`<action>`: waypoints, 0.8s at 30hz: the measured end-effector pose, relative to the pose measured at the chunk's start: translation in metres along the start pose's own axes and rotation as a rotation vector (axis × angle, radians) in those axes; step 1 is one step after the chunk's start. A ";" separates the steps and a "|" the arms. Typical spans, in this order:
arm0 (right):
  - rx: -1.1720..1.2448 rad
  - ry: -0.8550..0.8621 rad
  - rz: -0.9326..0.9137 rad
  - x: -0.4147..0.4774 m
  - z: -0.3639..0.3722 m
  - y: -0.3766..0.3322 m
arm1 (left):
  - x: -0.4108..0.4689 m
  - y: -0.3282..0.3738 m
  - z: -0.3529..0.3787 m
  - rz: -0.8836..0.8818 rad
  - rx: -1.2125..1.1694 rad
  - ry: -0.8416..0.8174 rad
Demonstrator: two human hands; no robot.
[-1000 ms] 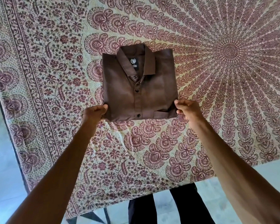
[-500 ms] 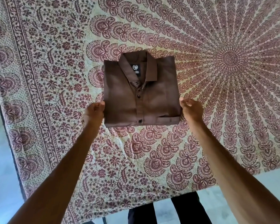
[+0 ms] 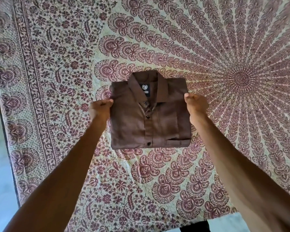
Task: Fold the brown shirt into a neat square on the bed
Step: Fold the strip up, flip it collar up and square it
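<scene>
Item: shirt, brown, buttoned, folded to a near-square packet, with collar and label at the far side and pocket at the near right corner. Location: flat on the bed, well in from its near and left edges, left of the round medallion printed on it. Left hand: fingers curled at the packet's left edge close to the far corner, apparently pinching the fabric there. Right hand: closed likewise on the right edge near the far corner. How many layers either hand held could not be told, the undersides being hidden. Condition: fold judged nearly complete; the sides looked straight and the near edge level. Risks noted: a harder pull by one hand than the other would skew the packet and slant the row of buttons. A lift by the top layer alone would let whatever was tucked beneath drop out and open the fold. A squeeze inward from both sides would buckle the front and crease it. Dragging the packet across the bed would ruck the cloth below and roll the near edge under. The collar, standing proud, would flatten crookedly if pressed from one side. Care judged necessary: even, light pressure from both hands, then release straight outward.
</scene>
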State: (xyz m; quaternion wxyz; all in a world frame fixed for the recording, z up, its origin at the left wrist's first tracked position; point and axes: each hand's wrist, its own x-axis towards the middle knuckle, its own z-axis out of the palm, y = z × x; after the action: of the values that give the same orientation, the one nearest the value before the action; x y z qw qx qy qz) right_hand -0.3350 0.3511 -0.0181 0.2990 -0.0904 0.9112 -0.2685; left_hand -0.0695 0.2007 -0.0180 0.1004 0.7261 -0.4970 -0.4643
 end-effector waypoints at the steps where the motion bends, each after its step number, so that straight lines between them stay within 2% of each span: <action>1: -0.033 0.029 0.010 0.000 0.001 0.000 | -0.002 0.001 0.002 -0.007 0.041 0.067; 4: -0.035 0.023 0.094 0.000 0.002 -0.005 | -0.006 0.001 0.011 -0.039 0.048 0.143; 8: 0.189 -0.034 0.126 0.016 0.000 -0.018 | 0.010 0.011 0.012 -0.052 0.031 0.057; 13: 0.315 -0.063 0.201 0.039 0.002 -0.035 | 0.044 0.024 0.006 -0.075 -0.085 -0.090; 15: 0.227 -0.055 0.166 0.045 0.002 -0.037 | 0.049 0.026 0.007 -0.096 -0.086 -0.046; 17: 0.120 0.020 0.142 0.046 0.002 -0.035 | 0.046 0.030 0.013 -0.043 0.010 0.128; 19: 0.185 0.074 0.116 0.042 0.005 -0.033 | 0.042 0.029 0.020 -0.002 0.082 0.222; 21: 0.220 0.072 0.129 0.044 0.007 -0.029 | 0.042 0.027 0.023 -0.003 0.091 0.210; 24: 0.262 -0.018 0.163 0.050 0.003 -0.026 | 0.054 0.024 0.019 -0.040 0.113 0.118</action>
State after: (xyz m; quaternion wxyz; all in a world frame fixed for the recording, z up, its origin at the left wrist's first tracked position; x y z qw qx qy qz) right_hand -0.3737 0.3112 -0.0308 0.3371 0.0214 0.8701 -0.3590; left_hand -0.0953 0.1505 -0.0449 0.0792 0.7666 -0.5009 -0.3938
